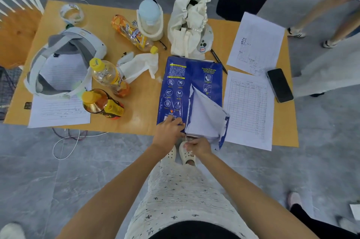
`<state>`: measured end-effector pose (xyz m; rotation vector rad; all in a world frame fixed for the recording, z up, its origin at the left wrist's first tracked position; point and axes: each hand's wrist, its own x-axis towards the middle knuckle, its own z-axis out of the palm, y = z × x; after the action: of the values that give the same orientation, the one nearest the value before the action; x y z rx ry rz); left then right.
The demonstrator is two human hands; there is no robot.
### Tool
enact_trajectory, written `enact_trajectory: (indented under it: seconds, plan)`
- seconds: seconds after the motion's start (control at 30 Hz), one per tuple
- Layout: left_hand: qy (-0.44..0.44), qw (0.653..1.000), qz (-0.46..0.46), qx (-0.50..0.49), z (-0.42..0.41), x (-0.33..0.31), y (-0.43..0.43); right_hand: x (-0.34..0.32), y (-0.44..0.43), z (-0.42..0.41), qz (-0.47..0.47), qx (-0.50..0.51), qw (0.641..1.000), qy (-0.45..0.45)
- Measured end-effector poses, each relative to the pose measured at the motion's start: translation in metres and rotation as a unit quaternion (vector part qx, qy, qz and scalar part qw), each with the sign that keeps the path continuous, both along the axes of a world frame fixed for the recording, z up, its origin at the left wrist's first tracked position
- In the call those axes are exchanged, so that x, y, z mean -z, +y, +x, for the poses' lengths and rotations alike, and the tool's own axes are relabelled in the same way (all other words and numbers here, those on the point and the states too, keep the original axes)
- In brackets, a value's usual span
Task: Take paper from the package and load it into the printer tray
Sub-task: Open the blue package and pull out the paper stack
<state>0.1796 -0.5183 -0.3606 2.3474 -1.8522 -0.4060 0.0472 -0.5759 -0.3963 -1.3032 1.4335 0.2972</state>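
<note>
Both hands are at the near tabletop [140,122] edge: left hand [168,131] pressed flat on the blue package [181,86], right hand [198,146] fingers pinched on the paper [202,120] stack's edge. Best slid out level, wrapper pinned down. No printer tray's visible.

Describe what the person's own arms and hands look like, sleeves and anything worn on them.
Both forearms are bare, with no sleeves in view. The left hand and right hand wear no gloves; no watch or bracelet shows on either wrist. Rings are too small to tell.
</note>
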Motion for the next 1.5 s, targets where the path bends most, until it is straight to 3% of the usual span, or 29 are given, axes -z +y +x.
enact_trajectory:
  seconds: [0.23,0.37,0.47,0.6,0.67,0.73,0.87,0.9,0.93,0.97,1.03,1.1,1.17,1.23,1.33,1.4,1.5]
  plan:
    - [0.015,0.999,-0.038,-0.008,-0.001,-0.008,-0.006,0.009,0.003,-0.003,-0.053,-0.044,0.994,0.085]
    - [0.042,0.997,-0.054,-0.020,-0.004,-0.007,-0.008,0.008,0.008,-0.005,-0.037,0.004,0.999,0.036]
    - [0.092,0.992,-0.068,-0.053,-0.006,-0.005,-0.006,0.006,0.008,-0.011,-0.047,0.018,0.999,-0.006]
    - [0.219,0.965,-0.076,-0.125,-0.002,-0.009,-0.002,-0.005,-0.002,-0.016,-0.069,-0.051,0.996,-0.004]
    - [0.301,0.922,-0.093,-0.227,0.000,-0.016,0.001,-0.014,-0.009,-0.020,-0.085,-0.106,0.991,0.002]
    - [0.369,0.848,-0.124,-0.359,0.006,-0.018,0.004,-0.023,-0.016,-0.025,-0.109,-0.154,0.982,0.009]
    - [0.418,0.699,-0.133,-0.565,0.023,-0.008,0.006,-0.040,-0.032,-0.031,-0.176,-0.190,0.966,-0.021]
    - [0.420,0.673,-0.132,-0.595,0.026,-0.009,0.004,-0.041,-0.034,-0.031,-0.190,-0.176,0.965,-0.044]
    - [0.394,0.669,-0.144,-0.614,0.026,-0.014,0.002,-0.043,-0.037,-0.033,-0.201,-0.160,0.964,-0.065]
    - [0.342,0.692,-0.164,-0.614,0.025,-0.019,-0.001,-0.044,-0.039,-0.034,-0.202,-0.141,0.966,-0.076]
    - [0.252,0.779,-0.211,-0.534,0.015,-0.037,-0.007,-0.045,-0.042,-0.034,-0.189,-0.083,0.975,-0.083]
    - [0.229,0.888,-0.220,-0.331,-0.007,-0.051,-0.010,-0.048,-0.047,-0.031,-0.139,-0.014,0.986,-0.094]
    - [0.198,0.962,-0.155,-0.109,-0.037,-0.054,-0.009,-0.054,-0.052,-0.025,-0.093,0.029,0.989,-0.110]
    - [0.187,0.980,-0.072,0.021,-0.065,-0.049,-0.002,-0.054,-0.059,-0.024,-0.074,0.056,0.986,-0.137]
    - [0.157,0.983,-0.050,0.077,-0.087,-0.015,0.010,-0.049,-0.069,-0.026,-0.043,0.128,0.980,-0.148]
    - [0.184,0.983,0.013,-0.002,-0.082,-0.005,0.012,-0.047,-0.073,-0.030,-0.076,0.123,0.980,-0.140]
    - [0.186,0.974,-0.001,-0.128,-0.054,-0.005,0.015,-0.052,-0.070,-0.034,-0.136,0.058,0.981,-0.127]
